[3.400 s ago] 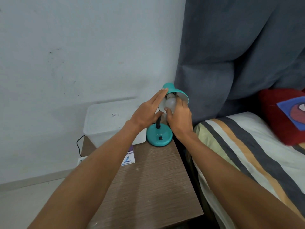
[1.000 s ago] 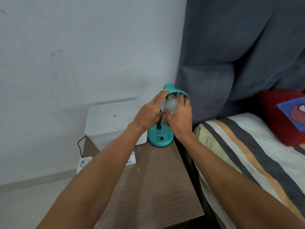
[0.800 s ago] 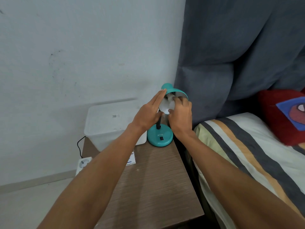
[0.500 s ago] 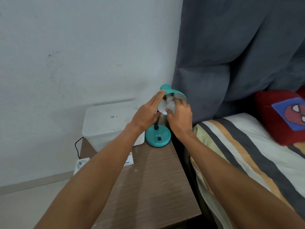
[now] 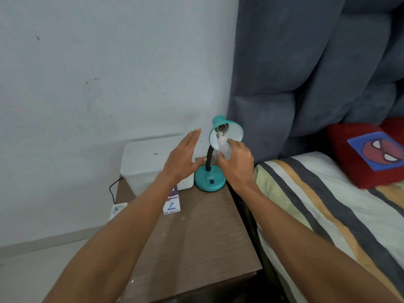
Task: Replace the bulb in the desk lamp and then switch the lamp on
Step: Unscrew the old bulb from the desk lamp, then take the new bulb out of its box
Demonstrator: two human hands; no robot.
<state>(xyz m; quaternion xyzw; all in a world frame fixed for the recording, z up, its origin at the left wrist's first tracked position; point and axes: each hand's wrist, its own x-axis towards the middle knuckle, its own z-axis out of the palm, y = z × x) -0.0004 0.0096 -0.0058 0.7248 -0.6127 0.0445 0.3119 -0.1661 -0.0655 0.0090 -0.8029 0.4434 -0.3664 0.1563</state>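
Note:
A teal desk lamp (image 5: 209, 180) stands at the back right corner of the wooden nightstand (image 5: 196, 237), with its shade (image 5: 234, 130) tilted toward me and a black switch on its round base. The socket inside the shade is bare. My right hand (image 5: 237, 161) grips a white bulb (image 5: 224, 146) just below the shade, its metal screw base pointing up at the socket and clear of it. My left hand (image 5: 182, 158) hovers flat and open, left of the lamp's black neck, touching nothing.
A white plastic box (image 5: 148, 162) sits at the back of the nightstand, a small purple and white carton (image 5: 172, 204) in front of it. A white power strip (image 5: 117, 209) hangs at the left edge. A bed with a striped sheet (image 5: 328, 204) and a grey headboard adjoins on the right.
The bulb has come out of the socket and now sits lower in my right hand. My left hand has let go of the shade and drawn back to the left.

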